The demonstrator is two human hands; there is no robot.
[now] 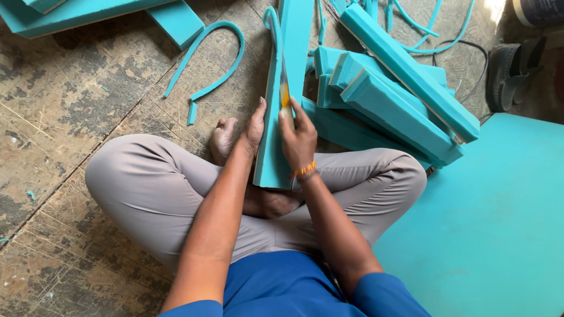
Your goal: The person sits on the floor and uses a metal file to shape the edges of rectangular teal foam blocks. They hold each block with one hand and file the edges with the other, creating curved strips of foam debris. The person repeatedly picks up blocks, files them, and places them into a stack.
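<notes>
A worn wooden floor [70, 117], scuffed and patchy, carries everything here, and a person sits cross-legged on it in grey trousers and a blue top. Along the floor's right edge lies a broad teal foam sheet [493, 223], flat and just beside the person's right knee. Toward the top edge, right of the middle, a loose pile of teal foam blocks [399, 100] leans one on another, and more foam slabs [64, 14] lie in the top left corner. Standing on edge in the person's lap and running up toward the top edge is a long teal foam strip [276, 117], its near end resting by the crossed feet. A curved foam offcut [214, 58] lies on the bare floor to the strip's left, well apart from it. The left hand [254, 126] presses flat against the strip's left face, fingers straight and not wrapped around it. The right hand [298, 141] is closed around a small yellow-handled cutter [285, 97], held against the strip's right face; an orange bracelet [304, 170] sits on that wrist. A dark shoe [510, 70] rests near the top right corner.
</notes>
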